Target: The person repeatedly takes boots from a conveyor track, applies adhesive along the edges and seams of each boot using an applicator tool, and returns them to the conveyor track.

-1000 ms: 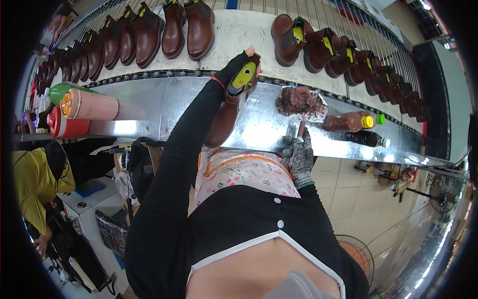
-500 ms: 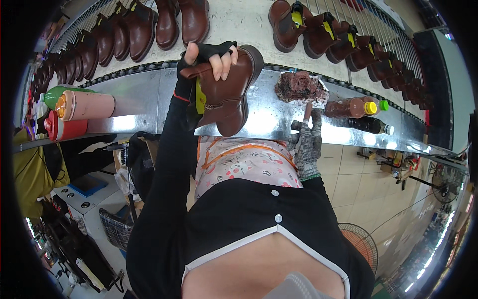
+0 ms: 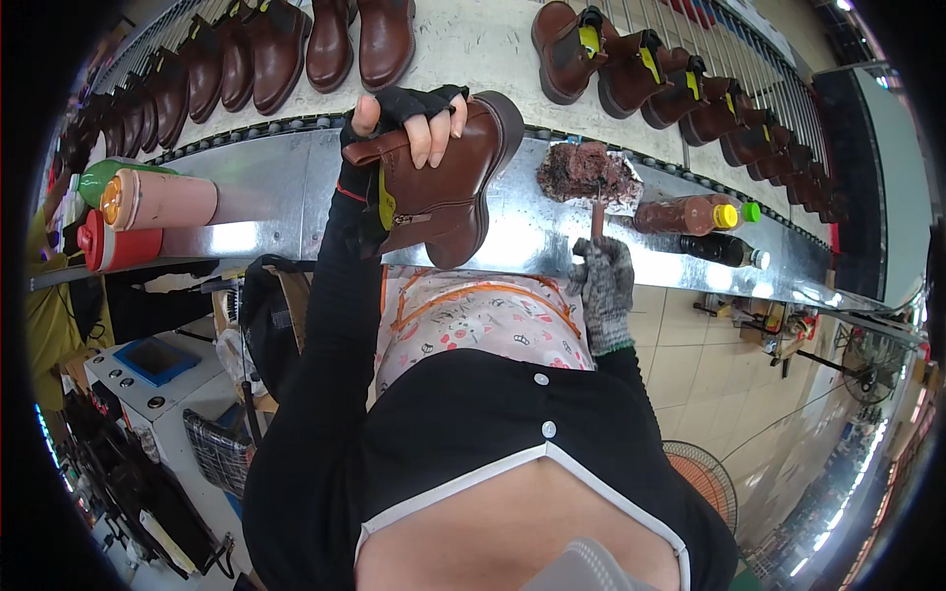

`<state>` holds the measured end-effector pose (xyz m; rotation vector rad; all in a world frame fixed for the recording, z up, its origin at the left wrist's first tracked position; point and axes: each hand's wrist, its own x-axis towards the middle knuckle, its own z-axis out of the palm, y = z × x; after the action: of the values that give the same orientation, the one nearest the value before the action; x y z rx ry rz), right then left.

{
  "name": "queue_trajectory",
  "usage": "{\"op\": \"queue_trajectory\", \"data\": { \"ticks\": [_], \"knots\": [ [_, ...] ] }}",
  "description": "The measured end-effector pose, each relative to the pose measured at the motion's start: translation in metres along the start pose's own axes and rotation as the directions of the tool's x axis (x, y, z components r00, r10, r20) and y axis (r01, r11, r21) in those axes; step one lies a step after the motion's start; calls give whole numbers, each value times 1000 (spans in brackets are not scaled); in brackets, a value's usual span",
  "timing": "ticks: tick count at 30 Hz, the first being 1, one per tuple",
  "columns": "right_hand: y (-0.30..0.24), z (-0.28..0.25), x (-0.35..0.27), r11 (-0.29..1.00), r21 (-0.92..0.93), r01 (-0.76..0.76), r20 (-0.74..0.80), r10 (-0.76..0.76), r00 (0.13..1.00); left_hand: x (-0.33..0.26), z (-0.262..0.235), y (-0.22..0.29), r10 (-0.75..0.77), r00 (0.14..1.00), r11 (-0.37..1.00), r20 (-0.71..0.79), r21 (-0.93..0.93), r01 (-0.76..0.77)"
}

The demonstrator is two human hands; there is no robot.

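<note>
My left hand (image 3: 419,118), in a black fingerless glove, is closed around a brown leather ankle boot (image 3: 448,182). The boot is held on its side above the metal ledge, sole facing right, with its yellow lining and a small zip showing. Wearing a grey knitted glove, my right hand (image 3: 607,281) is closed on a reddish-brown stick-like handle (image 3: 597,222). That handle points away from me, and its far end meets a crumpled reddish-brown lump (image 3: 586,172) lying on a whitish wrapper. Whatever tip the handle has is hidden against the lump.
More brown boots stand in rows at the far left (image 3: 281,59) and far right (image 3: 680,94) on the pale conveyor belt (image 3: 463,59). Bottles with brown liquid (image 3: 680,214) and a dark bottle (image 3: 714,248) lie right of the lump. A pink tumbler (image 3: 163,200) lies on the left.
The boot has turned slightly in my left hand, baring more of its pull loop and zip. My right hand has drawn a little left and nearer, its fingers more curled around the handle.
</note>
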<state>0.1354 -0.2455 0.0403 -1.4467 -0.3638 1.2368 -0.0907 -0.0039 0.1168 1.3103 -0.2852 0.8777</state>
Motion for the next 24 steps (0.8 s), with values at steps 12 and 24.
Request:
{"op": "queue_trajectory", "data": {
  "ticks": [12,24],
  "knots": [
    [-132,35,-29,409,-511,756,672,-358,648,15,0,-5,-28,984,1000,178,3,28],
    [-138,42,-26,436,-469,768,753,-257,606,21,10,-6,-83,980,996,179,48,76]
  ]
}}
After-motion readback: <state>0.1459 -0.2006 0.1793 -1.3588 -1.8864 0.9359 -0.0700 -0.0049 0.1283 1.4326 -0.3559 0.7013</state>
